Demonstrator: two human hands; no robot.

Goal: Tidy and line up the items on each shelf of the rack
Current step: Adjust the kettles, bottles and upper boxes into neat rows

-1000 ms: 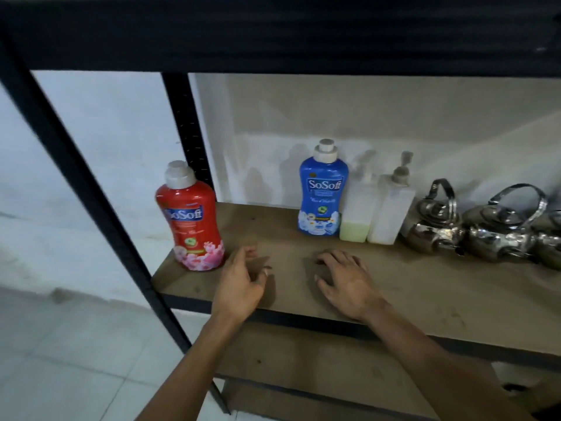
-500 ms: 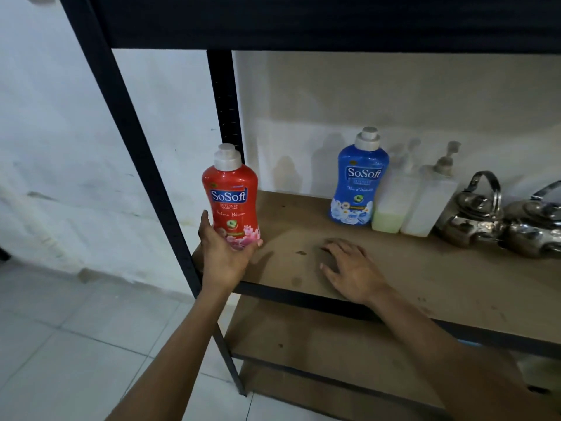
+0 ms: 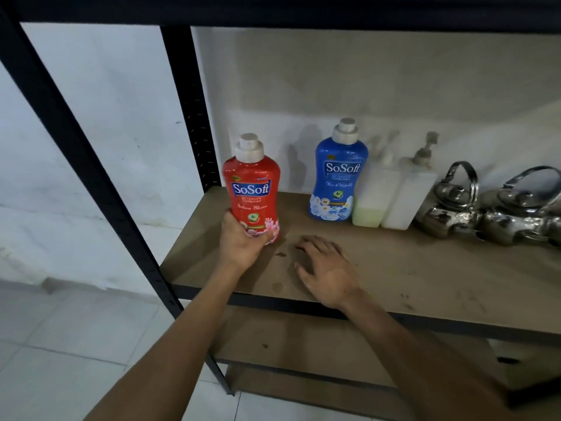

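Red SoSoft bottle (image 3: 252,196) upright in left hand (image 3: 243,241), right hand (image 3: 326,270) flat on shelf (image 3: 425,278)

Plenty of bare shelf (image 3: 425,278) up front to reach across. Back row's packed though: blue bottle (image 3: 338,177), two pump bottles (image 3: 394,192), kettles (image 3: 473,208) crowding the right.

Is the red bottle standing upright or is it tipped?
Upright. The red bottle has its white cap pointing straight up, and the left hand grips its base. Whether it rests on the shelf cannot be told.
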